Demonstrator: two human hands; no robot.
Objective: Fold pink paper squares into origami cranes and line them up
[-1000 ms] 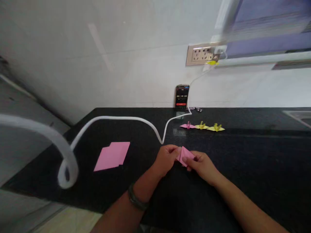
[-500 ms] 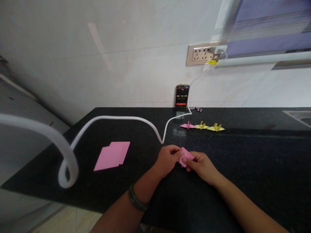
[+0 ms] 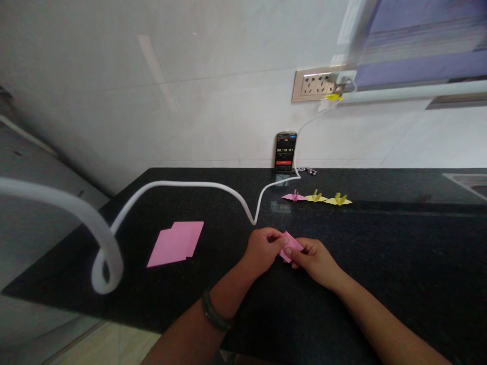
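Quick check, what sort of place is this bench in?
Probably a home kitchen: a black granite countertop against a tiled wall, a wall socket panel, and what looks like a sink rim at far right. Left hand and right hand pinch a folded pink paper over it.

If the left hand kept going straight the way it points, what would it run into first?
The folded pink paper, which the left hand pinches together with the right hand. Past those, the line seems to lead toward the paper cranes farther back, though depth is unclear.
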